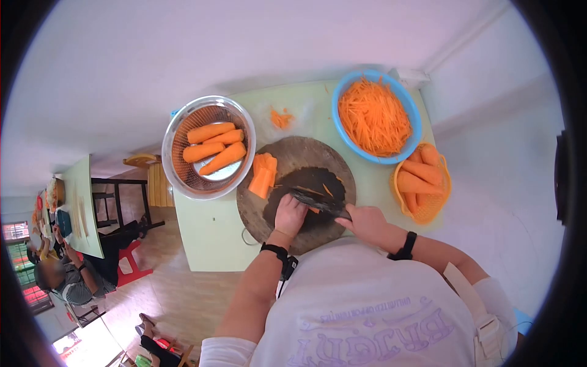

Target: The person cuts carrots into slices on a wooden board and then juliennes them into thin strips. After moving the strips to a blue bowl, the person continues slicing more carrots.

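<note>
- left hand (290,214) curled down, pinning carrot slices (313,210) on the chopping board (287,153)
- right hand (367,223) fisted round the knife (321,202), mid-julienne i'd say
- next cut wants knuckles tucked back

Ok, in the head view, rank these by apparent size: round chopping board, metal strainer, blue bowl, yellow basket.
1. The round chopping board, largest.
2. The metal strainer and the blue bowl look about alike; the fisheye warp makes ranking them unsure.
3. The yellow basket, smallest.
</note>
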Available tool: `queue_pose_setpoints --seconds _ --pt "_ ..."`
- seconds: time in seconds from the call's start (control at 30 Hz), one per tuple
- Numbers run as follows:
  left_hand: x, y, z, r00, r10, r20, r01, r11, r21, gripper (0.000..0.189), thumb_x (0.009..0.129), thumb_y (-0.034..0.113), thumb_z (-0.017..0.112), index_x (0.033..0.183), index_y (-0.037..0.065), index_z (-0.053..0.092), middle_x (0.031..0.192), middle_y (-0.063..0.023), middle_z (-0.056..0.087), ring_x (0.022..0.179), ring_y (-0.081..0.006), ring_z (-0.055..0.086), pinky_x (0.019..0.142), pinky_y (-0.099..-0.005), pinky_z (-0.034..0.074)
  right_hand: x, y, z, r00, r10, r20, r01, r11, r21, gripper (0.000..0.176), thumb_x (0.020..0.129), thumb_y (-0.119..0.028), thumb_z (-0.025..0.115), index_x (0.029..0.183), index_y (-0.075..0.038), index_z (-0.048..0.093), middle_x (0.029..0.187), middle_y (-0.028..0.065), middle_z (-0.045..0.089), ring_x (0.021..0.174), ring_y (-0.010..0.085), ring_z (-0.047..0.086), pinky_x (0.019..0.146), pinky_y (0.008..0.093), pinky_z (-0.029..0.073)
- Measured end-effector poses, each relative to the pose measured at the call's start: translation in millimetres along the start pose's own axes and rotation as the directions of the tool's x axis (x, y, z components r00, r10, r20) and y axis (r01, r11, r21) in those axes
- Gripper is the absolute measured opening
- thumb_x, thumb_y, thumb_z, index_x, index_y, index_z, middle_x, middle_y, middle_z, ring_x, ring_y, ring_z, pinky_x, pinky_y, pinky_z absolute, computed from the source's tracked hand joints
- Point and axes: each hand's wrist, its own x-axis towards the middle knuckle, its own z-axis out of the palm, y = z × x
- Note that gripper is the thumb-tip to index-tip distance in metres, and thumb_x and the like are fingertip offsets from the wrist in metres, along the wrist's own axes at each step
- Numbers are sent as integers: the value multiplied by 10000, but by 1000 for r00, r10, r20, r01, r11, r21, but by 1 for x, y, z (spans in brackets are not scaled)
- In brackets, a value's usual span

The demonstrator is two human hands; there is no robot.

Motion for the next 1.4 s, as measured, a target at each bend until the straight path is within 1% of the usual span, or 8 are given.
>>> queue_pose_setpoints --seconds 0.07,0.13,0.3,0.4,0.67,1.07,1.3,1.4 --pt "-3 2 2 999 -20 38 20 1000 -11 279 699 74 723 975 71 683 1042 -84 647 1012 -311 588 899 -412 481 6 5 6 996 -71 -61 75 995 61 466 919 -500 555 895 -36 577 683 175 642 650 373 640 600 467 505" --pt "0 1 1 999 25 -41 -22 998 50 261 697 100 722 952 91 671 973 -52 639 965 -269 590 866 -393 485 7 8 9 997 -55 -50 58 996 68 466 918 -500 556 896 -35 577 686 178 641 654 376 638 603 469 503" --pt "2 4 0 1000 15 -20 -13 997 79 247 723 91 708 967 87 671 999 -57 636 985 -271 589 870 -395 485 9 19 18 994 -61 -89 70 992 104 463 917 -501 559 884 -40 579 687 179 639 656 379 635 602 471 498" --pt "2 2 1 998 29 -61 -26 999 39 253 733 89 702 985 82 673 1038 -62 639 1024 -275 587 882 -395 484 6 18 12 989 -63 -133 83 985 150 464 917 -505 556 866 -45 581 683 178 636 653 376 633 599 469 497" --pt "0 1 2 999 21 -37 -19 998 54 308 694 70 721 997 69 669 1083 -76 642 1065 -295 579 938 -408 473 -12 18 13 990 -68 -122 79 993 90 469 925 -499 542 838 -40 578 679 183 631 655 386 627 598 477 492" --pt "-1 0 2 1000 6 -10 -5 999 31 351 708 65 716 1057 73 673 1110 -86 642 1083 -314 579 941 -417 481 -15 9 5 997 -42 -67 47 997 68 481 936 -497 526 848 -26 571 683 190 630 671 381 632 607 476 493" --pt "-2 -1 4 1000 12 -27 -11 999 35 327 698 78 717 1020 70 662 1070 -69 639 1055 -289 576 927 -406 471 -3 7 12 999 -15 -51 18 998 58 482 928 -503 539 857 -27 565 683 188 629 657 383 627 599 475 491" --pt "-2 -1 2 1000 10 -21 -9 999 36 320 695 89 720 1010 76 668 1050 -63 641 1044 -283 580 921 -404 472 7 7 14 996 -53 -71 59 995 80 479 926 -503 544 871 -28 570 708 190 639 682 385 633 616 475 494"
